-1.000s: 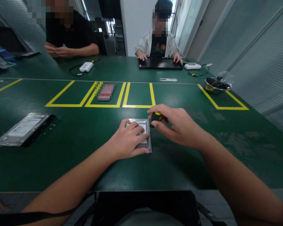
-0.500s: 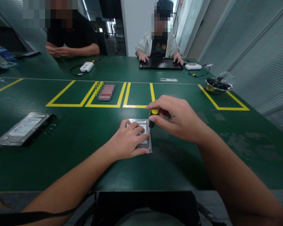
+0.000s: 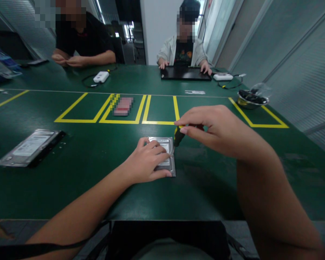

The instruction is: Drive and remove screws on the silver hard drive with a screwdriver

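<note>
A small silver hard drive (image 3: 172, 169) with a white label lies on the green table in front of me. My left hand (image 3: 148, 160) holds it down, fingers spread over its top and the thumb at the near edge. Much of the label is hidden under these fingers. In my right hand (image 3: 211, 131) a black and yellow screwdriver (image 3: 178, 135) is pinched between thumb and fingers. It tilts, its shaft pointing down at the drive's right edge. The tip is too small to make out.
A larger hard drive (image 3: 29, 146) lies at left, small bits beside it. Yellow tape (image 3: 119, 121) marks areas, one with a pinkish blurred item (image 3: 124, 106). A metal bowl (image 3: 252, 103) of dark things stands at right. Across the table, two people sit, one touching a black panel (image 3: 186, 73).
The screwdriver has gone from nearly upright to more tilted, its handle leaning right. My right hand and forearm have shifted right, the wrist more bent. My left hand stays on the drive.
</note>
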### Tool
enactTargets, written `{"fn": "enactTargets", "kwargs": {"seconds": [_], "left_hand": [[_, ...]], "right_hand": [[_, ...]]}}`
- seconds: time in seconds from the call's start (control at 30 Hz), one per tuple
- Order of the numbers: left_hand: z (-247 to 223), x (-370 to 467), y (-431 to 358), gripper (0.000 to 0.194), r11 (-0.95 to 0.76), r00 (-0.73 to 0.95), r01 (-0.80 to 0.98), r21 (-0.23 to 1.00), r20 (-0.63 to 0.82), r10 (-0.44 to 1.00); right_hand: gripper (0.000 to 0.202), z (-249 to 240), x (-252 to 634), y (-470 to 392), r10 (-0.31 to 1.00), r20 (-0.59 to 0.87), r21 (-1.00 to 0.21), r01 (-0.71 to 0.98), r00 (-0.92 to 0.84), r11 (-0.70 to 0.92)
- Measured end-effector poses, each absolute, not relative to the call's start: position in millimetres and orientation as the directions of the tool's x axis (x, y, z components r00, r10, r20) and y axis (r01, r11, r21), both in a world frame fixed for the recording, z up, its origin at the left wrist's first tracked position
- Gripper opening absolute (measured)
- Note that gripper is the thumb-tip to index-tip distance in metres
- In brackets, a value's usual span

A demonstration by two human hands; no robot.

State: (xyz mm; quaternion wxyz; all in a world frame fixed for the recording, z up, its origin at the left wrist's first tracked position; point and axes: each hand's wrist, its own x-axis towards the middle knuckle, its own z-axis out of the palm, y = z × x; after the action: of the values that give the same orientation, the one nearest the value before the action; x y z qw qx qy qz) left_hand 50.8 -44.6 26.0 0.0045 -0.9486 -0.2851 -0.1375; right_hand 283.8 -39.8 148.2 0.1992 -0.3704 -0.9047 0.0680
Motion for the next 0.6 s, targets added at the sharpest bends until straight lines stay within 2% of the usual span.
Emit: {"fn": "enactTargets", "kwargs": {"seconds": [0.23, 0.6], "left_hand": [[22.7, 46.8, -43.0, 0.052, -0.831, 0.787, 0.527, 0.177, 0.268, 0.556], [19.5, 46.7, -40.5, 0.051, -0.819, 0.784, 0.534, 0.211, 0.240, 0.572]], "right_hand": [[0.022, 155.1, 287.0, -42.0, 0.662, 0.281, -0.213, 0.628, -0.695, 0.749], [0.025, 156.0, 287.0, -46.1, 0.615, 0.280, -0.164, 0.594, -0.737, 0.787]]}}
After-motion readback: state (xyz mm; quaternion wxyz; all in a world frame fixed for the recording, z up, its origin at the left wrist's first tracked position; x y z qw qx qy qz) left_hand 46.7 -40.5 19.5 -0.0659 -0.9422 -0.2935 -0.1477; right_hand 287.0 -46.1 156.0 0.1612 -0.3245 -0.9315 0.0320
